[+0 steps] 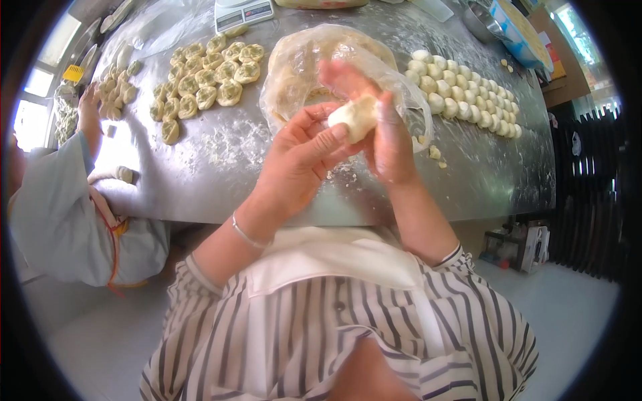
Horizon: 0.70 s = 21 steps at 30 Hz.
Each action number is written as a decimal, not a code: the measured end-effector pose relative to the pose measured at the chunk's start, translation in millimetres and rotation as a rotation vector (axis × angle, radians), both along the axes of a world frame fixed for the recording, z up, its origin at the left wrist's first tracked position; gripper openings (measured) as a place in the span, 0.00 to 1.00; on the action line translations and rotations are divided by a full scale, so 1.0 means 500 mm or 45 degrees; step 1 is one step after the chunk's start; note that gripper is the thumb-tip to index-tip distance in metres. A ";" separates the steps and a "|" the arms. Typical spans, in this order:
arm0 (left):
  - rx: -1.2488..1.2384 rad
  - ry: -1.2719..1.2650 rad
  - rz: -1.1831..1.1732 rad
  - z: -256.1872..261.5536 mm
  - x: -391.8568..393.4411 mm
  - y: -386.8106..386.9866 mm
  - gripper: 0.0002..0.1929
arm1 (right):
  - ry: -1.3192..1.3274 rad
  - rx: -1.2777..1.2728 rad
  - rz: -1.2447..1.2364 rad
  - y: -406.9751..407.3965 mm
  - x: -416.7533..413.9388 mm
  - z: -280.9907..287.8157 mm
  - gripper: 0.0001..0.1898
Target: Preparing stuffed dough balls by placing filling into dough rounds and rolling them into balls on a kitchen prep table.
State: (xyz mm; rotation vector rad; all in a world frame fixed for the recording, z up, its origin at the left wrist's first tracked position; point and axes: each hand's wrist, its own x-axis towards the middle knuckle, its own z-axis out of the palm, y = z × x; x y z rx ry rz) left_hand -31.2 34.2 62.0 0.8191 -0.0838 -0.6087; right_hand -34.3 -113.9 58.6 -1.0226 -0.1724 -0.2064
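Observation:
A pale, flattened piece of dough point(354, 119) is between my hands, above the steel table. My left hand point(303, 153) grips its left end, thumb on top and fingers beneath. Against its right side lies my right hand point(393, 148), cupped around the dough, with its outstretched fingers blurred. Just behind both hands a large mass of dough point(286, 62) sits in a clear plastic bag point(368, 57). Small dough crumbs point(435, 153) lie to the right of the bag's opening.
Rows of round dough balls point(457, 94) stand at right. At left are green-filled dough pieces point(205, 77) and another person's hand point(89, 103) beside more dough pieces point(116, 92). A digital scale point(244, 15), metal bowl point(479, 22) and blue-white basin point(521, 37) stand farther back.

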 end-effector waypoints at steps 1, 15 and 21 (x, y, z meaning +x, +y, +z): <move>-0.009 0.020 0.007 -0.003 0.002 0.000 0.18 | -0.001 0.000 -0.013 -0.001 0.001 -0.006 0.26; 0.382 -0.650 0.285 0.045 0.056 -0.080 0.34 | -0.455 -1.094 -0.728 0.060 -0.024 0.024 0.33; 0.432 -0.440 0.074 0.056 -0.018 -0.116 0.34 | -0.429 -1.354 -0.764 -0.080 0.070 -0.022 0.47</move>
